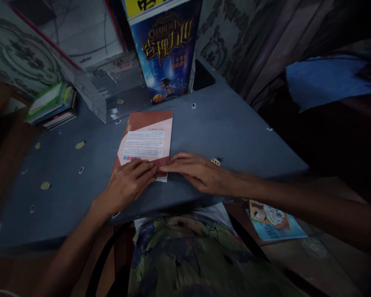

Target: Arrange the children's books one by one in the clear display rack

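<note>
A thin book [145, 136] with a red-brown and pale pink cover lies flat on the desk, its printing upside down to me. My left hand [131, 177] rests over its near left corner, fingers lying on the cover. At the near right corner, my right hand [200, 171] is stretched out with its fingertips touching the cover close to the left fingers. A strip of white page shows beneath the cover's near edge. Both palms are turned down, so their undersides are hidden.
Beyond the book, a dark blue book [167, 53] stands in a clear acrylic holder [92, 95]. Several books [54, 105] are stacked at left. A black flat object [203, 75] lies behind. The patterned blue-grey tablecloth [64, 165] covers the desk; colourful booklets [275, 222] lie lower right.
</note>
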`<state>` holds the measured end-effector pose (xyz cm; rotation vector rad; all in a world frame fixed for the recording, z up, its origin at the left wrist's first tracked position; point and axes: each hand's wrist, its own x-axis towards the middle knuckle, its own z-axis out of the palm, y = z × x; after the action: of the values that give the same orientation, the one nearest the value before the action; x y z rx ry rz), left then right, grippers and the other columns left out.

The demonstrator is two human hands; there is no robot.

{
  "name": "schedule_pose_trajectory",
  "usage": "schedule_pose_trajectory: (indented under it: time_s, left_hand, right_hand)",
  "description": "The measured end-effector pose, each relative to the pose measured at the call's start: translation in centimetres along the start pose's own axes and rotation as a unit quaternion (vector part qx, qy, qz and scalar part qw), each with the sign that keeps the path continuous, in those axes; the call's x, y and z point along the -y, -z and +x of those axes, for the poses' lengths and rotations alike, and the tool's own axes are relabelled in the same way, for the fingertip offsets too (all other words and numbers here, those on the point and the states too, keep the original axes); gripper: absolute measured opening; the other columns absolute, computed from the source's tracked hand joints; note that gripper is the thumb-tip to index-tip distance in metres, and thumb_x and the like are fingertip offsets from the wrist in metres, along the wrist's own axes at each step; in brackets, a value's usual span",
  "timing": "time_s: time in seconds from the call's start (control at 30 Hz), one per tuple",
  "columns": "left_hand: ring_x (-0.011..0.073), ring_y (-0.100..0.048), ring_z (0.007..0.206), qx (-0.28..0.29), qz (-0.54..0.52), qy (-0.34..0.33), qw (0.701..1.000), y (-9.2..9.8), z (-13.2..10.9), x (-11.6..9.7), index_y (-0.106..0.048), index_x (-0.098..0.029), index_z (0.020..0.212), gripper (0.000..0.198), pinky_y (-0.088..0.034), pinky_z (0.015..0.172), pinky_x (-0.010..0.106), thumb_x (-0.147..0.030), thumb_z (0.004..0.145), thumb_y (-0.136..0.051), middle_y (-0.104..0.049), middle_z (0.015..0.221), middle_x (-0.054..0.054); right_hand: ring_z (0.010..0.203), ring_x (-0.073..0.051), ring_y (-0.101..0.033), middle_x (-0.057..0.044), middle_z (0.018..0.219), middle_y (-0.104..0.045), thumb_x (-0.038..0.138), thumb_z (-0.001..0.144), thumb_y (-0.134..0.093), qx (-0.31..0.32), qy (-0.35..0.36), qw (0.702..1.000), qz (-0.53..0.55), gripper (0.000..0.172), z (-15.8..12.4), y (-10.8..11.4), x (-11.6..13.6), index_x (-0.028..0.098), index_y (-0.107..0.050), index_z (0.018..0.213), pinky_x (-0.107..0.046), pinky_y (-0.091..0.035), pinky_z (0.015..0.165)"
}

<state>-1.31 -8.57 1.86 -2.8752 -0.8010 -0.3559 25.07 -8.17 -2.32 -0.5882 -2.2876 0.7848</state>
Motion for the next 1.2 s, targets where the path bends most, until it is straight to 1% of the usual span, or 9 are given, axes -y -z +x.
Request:
schedule_pose_trajectory:
  time_s: [0.17,0.4,0.6,0.7,0.8,0.93,1.0,1.1,1.2]
  left_hand:
    - [0.0230,-0.066,0.105,0.016,-0.009,0.004,1.000,0.3,0.2,0.1,-0.069,-0.018,0.120,0.029,-0.061,0.084,0.038,-0.022,0.102,-0.047,-0.074,0.114,0.009]
    - [0.0228,-0.066,0.101,0.011,0.004,-0.003,1.000,0.6,0.4,-0.2,-0.069,-0.015,0.117,0.027,-0.059,0.075,0.034,-0.021,0.102,-0.048,-0.074,0.111,0.009]
    - [0.0227,-0.066,0.103,-0.006,-0.002,-0.004,1.000,0.2,0.0,-0.2,-0.068,-0.015,0.119,0.026,-0.059,0.083,0.036,-0.023,0.101,-0.052,-0.073,0.110,0.010]
    - [0.0228,-0.066,0.101,-0.006,-0.001,-0.003,1.000,0.1,-0.1,-0.3,-0.068,-0.015,0.117,0.026,-0.059,0.083,0.036,-0.027,0.100,-0.053,-0.073,0.110,0.010]
    - [0.0225,-0.066,0.099,-0.009,-0.014,0.006,1.000,0.3,-0.1,-0.4,-0.069,-0.015,0.115,0.026,-0.059,0.082,0.036,-0.030,0.100,-0.053,-0.073,0.109,0.011]
    - [0.0212,-0.065,0.101,0.011,-0.057,0.039,0.998,0.4,0.0,-0.1,-0.070,-0.019,0.115,0.027,-0.058,0.081,0.035,-0.030,0.102,-0.049,-0.072,0.110,0.010]
    - [0.0215,-0.065,0.104,0.012,-0.073,0.072,0.995,0.0,-0.2,0.5,-0.069,-0.021,0.119,0.028,-0.058,0.083,0.036,-0.030,0.103,-0.047,-0.071,0.113,0.009]
    - [0.0252,-0.062,0.115,-0.005,-0.061,0.132,0.989,-0.9,-0.6,2.0,-0.065,-0.021,0.127,0.033,-0.055,0.094,0.043,-0.034,0.103,-0.047,-0.067,0.123,0.012]
    - [0.0289,-0.056,0.127,-0.004,-0.062,0.180,0.982,-1.8,-1.1,3.7,-0.061,-0.021,0.134,0.041,-0.049,0.105,0.049,-0.043,0.101,-0.050,-0.060,0.138,0.013]
  right_hand:
    - [0.120,-0.022,-0.059,-0.010,0.128,-0.069,0.008,0.098,-0.040,-0.001,0.004,1.000,0.003,0.047,0.0,0.0,0.0,0.023,-0.059,0.139,-0.046,-0.050,0.101]
    - [0.118,-0.021,-0.059,-0.008,0.124,-0.071,0.010,0.099,-0.038,0.004,0.031,0.999,-0.034,0.045,0.1,-0.3,0.0,0.024,-0.063,0.133,-0.045,-0.050,0.100]
    - [0.119,-0.025,-0.056,-0.011,0.121,-0.070,0.005,0.095,-0.040,0.064,0.077,0.981,-0.165,0.044,-0.1,-0.3,0.4,0.019,-0.067,0.126,-0.046,-0.049,0.098]
    - [0.119,-0.029,-0.055,-0.012,0.121,-0.069,0.005,0.093,-0.045,0.095,0.075,0.966,-0.228,0.043,-0.1,-0.1,0.9,0.019,-0.065,0.128,-0.048,-0.047,0.094]
    - [0.120,-0.028,-0.054,-0.011,0.122,-0.070,0.006,0.092,-0.050,0.102,0.069,0.962,-0.244,0.044,-0.1,-0.1,1.2,0.021,-0.063,0.130,-0.045,-0.046,0.093]
    - [0.124,-0.027,-0.052,-0.010,0.125,-0.069,0.002,0.087,-0.052,0.107,0.054,0.964,-0.236,0.051,-0.2,-0.2,1.0,0.023,-0.063,0.133,-0.045,-0.044,0.096]
    - [0.126,-0.027,-0.052,-0.010,0.127,-0.068,0.000,0.085,-0.052,0.112,0.046,0.967,-0.225,0.055,-0.3,-0.2,0.8,0.024,-0.063,0.133,-0.045,-0.043,0.098]
    - [0.126,-0.025,-0.052,-0.008,0.130,-0.067,-0.001,0.084,-0.054,0.113,0.034,0.972,-0.203,0.055,-0.3,0.1,0.9,0.026,-0.065,0.131,-0.044,-0.042,0.100]
    - [0.125,-0.022,-0.053,-0.006,0.130,-0.068,0.003,0.089,-0.053,0.098,0.015,0.978,-0.183,0.047,0.0,0.4,1.3,0.027,-0.067,0.127,-0.042,-0.042,0.101]
